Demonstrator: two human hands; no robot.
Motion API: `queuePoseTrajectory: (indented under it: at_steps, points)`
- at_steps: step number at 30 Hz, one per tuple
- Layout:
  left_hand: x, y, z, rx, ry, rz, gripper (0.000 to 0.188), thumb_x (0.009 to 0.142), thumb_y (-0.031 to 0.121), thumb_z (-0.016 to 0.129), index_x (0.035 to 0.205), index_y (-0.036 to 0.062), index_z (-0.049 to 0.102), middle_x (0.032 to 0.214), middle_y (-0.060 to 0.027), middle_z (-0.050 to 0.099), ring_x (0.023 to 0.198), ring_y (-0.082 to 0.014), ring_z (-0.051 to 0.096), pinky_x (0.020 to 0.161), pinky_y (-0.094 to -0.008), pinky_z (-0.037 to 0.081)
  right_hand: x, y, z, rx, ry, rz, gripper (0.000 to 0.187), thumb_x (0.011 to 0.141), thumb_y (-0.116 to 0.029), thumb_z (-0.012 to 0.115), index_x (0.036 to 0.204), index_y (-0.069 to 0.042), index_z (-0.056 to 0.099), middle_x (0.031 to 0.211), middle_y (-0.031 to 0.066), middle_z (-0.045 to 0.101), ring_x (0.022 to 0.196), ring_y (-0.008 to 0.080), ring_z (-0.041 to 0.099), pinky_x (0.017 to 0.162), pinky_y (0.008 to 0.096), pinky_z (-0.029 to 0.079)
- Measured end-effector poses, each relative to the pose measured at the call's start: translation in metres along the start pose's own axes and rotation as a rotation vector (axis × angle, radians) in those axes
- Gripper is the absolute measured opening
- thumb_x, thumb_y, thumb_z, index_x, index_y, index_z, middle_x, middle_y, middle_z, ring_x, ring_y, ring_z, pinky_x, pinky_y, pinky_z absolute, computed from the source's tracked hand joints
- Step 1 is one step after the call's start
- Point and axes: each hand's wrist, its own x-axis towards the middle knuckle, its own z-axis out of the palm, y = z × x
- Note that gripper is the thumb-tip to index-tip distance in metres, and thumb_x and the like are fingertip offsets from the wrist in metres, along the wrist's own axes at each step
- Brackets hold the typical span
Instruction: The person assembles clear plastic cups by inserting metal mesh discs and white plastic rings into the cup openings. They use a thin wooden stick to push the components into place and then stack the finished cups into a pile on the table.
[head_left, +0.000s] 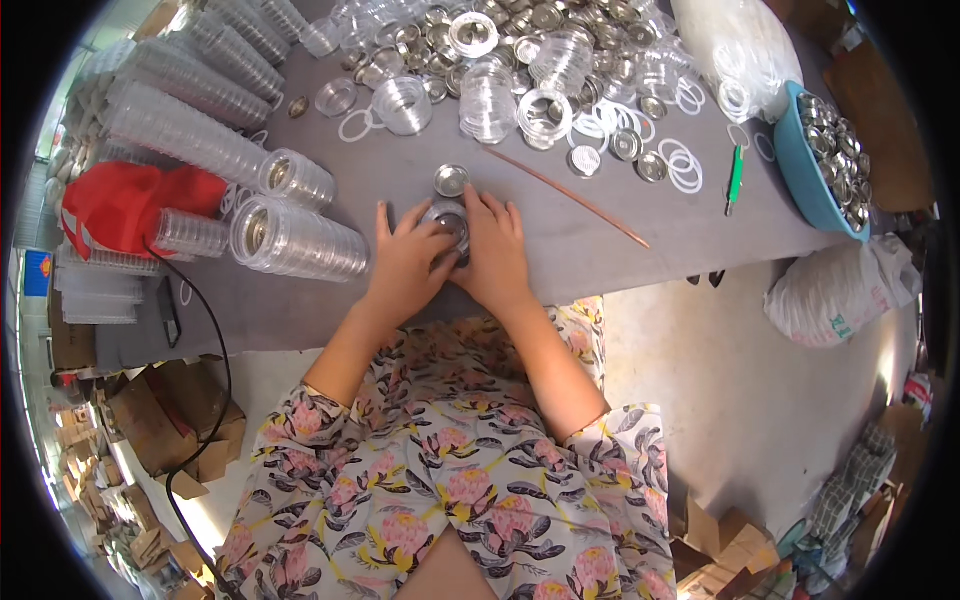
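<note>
Near the table's front edge, my left hand (408, 262) and my right hand (494, 248) close around a small round clear plastic piece (447, 214) with a dark, shiny middle. Left fingers curl over its top and side, while the right hand presses against its other side. My hands cover much of it, so its full shape is hidden. Just beyond my fingertips lies a round silver metal cap (451, 181). To the left, close to my left hand, a stack of clear round plastic lids (305, 240) lies on its side, a metal piece showing at its end.
A heap of metal caps (545, 20) and clear plastic pieces covers the back. White rings (684, 168), a thin copper-coloured rod (570, 190) and a green-handled tool (736, 178) lie right. A blue basin (800, 170) holds metal caps. Left are a red cloth (125, 205) and black cable (228, 360).
</note>
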Motion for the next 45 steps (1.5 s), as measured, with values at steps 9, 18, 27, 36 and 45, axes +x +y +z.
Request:
queuePoseTrajectory:
  at_steps: [9,18,27,36,45]
  points:
    - [-0.033,0.05,-0.142,0.188,0.478,0.066,0.023,0.075,0.011,0.064,0.097,0.0074,0.063,0.092,-0.0058,0.059,0.106,-0.0272,0.049,0.101,-0.0509,0.021,-0.002,-0.001,-0.012,0.106,0.005,0.047,0.104,0.055,-0.033,0.081,0.137,0.0,0.025,0.132,0.0171,0.041,0.125,0.0321,0.035,0.105,0.0505,0.019]
    - [-0.059,-0.013,-0.173,0.211,0.225,-0.156,0.02,0.081,0.008,0.056,0.101,0.0052,0.058,0.096,-0.0073,0.055,0.1,-0.0255,0.049,0.103,-0.0515,0.018,-0.001,-0.007,-0.01,0.107,-0.032,0.023,0.095,0.059,-0.029,0.08,0.135,-0.001,0.031,0.123,0.0174,0.048,0.12,0.0305,0.041,0.105,0.0501,0.021]
    - [-0.06,-0.036,-0.137,0.15,0.525,-0.027,0.022,0.076,0.008,0.056,0.098,0.0082,0.059,0.106,-0.0103,0.053,0.114,-0.0325,0.042,0.102,-0.0545,0.019,0.076,-0.136,-0.011,0.688,0.127,-0.428,0.072,0.064,-0.026,0.077,0.125,-0.006,0.045,0.119,0.0187,0.05,0.114,0.0362,0.045,0.095,0.0416,0.037]
    - [-0.096,-0.071,-0.016,-0.565,0.727,-0.427,0.079,0.061,0.009,0.076,0.127,-0.0024,0.035,0.126,-0.0179,0.04,0.121,-0.0315,0.039,0.101,-0.0376,0.032,0.097,-0.145,0.012,0.63,-0.144,-0.484,0.05,0.057,-0.016,0.08,0.098,-0.008,0.054,0.118,0.0167,0.052,0.107,0.0328,0.052,0.085,0.038,0.046]
    - [-0.082,-0.08,-0.033,-0.889,0.641,-0.338,0.072,0.061,0.021,0.078,0.121,0.0011,0.044,0.113,-0.0174,0.054,0.106,-0.0319,0.052,0.09,-0.0387,0.041,0.099,-0.16,0.007,0.644,-0.08,-0.608,0.068,0.051,-0.019,0.083,0.11,-0.01,0.049,0.122,0.0186,0.049,0.113,0.0358,0.047,0.093,0.0441,0.039]
